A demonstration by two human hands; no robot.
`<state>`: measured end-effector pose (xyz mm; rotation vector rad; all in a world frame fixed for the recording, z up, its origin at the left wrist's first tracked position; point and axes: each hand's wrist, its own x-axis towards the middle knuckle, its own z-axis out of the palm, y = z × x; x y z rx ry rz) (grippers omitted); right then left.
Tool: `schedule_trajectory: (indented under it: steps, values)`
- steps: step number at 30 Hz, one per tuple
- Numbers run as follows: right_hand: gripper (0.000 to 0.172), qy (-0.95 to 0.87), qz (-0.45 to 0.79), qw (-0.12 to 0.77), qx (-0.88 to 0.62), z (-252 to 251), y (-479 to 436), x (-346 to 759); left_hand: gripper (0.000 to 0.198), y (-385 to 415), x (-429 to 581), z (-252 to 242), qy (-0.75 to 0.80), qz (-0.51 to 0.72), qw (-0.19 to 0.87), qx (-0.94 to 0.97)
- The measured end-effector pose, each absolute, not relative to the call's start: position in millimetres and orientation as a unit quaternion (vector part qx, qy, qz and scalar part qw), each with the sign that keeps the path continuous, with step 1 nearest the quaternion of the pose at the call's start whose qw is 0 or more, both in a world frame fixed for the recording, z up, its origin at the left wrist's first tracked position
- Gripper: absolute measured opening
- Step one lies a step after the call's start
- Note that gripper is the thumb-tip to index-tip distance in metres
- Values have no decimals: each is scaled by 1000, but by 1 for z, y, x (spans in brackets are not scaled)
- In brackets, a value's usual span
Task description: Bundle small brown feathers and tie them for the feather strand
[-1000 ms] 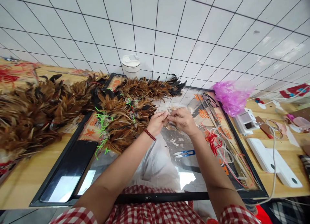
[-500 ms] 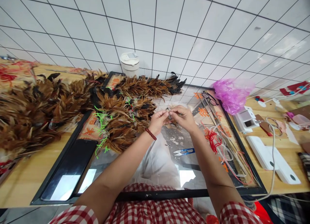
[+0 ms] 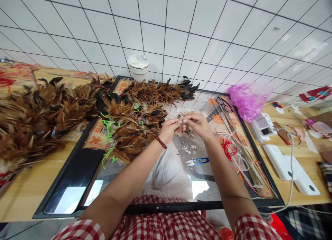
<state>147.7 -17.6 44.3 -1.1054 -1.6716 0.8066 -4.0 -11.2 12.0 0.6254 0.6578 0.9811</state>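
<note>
My left hand, with a bead bracelet on its wrist, is closed in a pinch over the middle of the glass-topped panel. Thumb and fingers of my right hand pinch at the same spot, touching the left fingertips. What they grip is small and mostly hidden. Wispy brown feather tufts show around and behind the fingers. Left of my hands lie feather bundles with bright green ties. Blue-handled thread snips rest on the glass below my right hand.
Longer feather strips lie at the back, with a big feather pile at left. A phone lies front left. Around the right side are glasses, red cords, a pink plastic bag and a white power strip. A white canister stands against the tiled wall.
My right hand's fingers have shifted slightly and curl lower beside the left fingertips. Both hands stay together over the same spot. The surrounding things have not moved.
</note>
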Motion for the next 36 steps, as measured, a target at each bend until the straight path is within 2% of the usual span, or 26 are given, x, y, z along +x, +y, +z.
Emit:
schedule_trajectory:
  steps: [4,10,15,18,27,32,36]
  values:
    - [13,-678,304,477,-470,40,-16,149,39,-11,-5,12,312,455,776,304]
    - [32,-597,411,471,-502,39,-15,155,37,-11,-4,11,325,457,759,331]
    - [31,-635,442,434,-462,44,-18,152,34,-12,-6,12,311,435,770,349]
    - [24,-650,419,445,-452,42,-17,150,31,-13,-7,13,306,429,773,354]
    - [27,-706,268,444,-482,41,-16,152,35,-14,-4,13,295,442,767,360]
    - [34,-810,201,358,-418,45,-20,152,35,-12,-3,11,300,477,769,301]
    - [35,-820,207,340,-413,45,-20,154,33,-11,-3,10,301,480,772,288]
